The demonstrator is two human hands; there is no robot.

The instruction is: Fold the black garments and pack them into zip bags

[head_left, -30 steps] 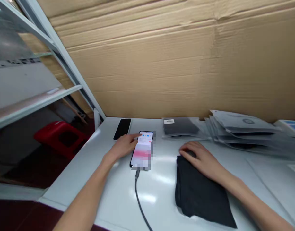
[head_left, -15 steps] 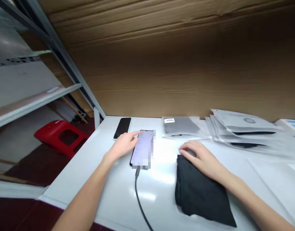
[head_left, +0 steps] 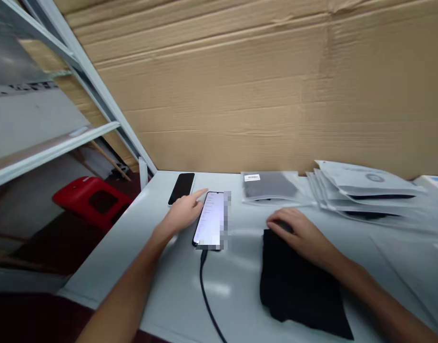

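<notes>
A phone [head_left: 208,219] with a lit screen lies on the white table [head_left: 183,305], a black cable [head_left: 205,295] plugged into its near end. Just left of that phone is my left hand [head_left: 184,211], its index finger stretched out near the phone's upper left corner and nothing in its grasp. Behind this hand rests a second phone [head_left: 182,186] with a dark screen. My right hand [head_left: 299,232] is curved over a small dark object, mostly hidden under the palm, at the top edge of a folded black cloth [head_left: 300,290].
Along the back lie a flat clear bag [head_left: 270,186] with grey contents and a stack of clear bags [head_left: 369,190]. A cardboard sheet [head_left: 219,95] stands behind. Left are a metal shelf frame [head_left: 97,97] and a red plastic stool [head_left: 92,200].
My left index finger has moved left, off the phone's screen to beside its edge. The right hand remains in its place. The cardboard looks brighter.
</notes>
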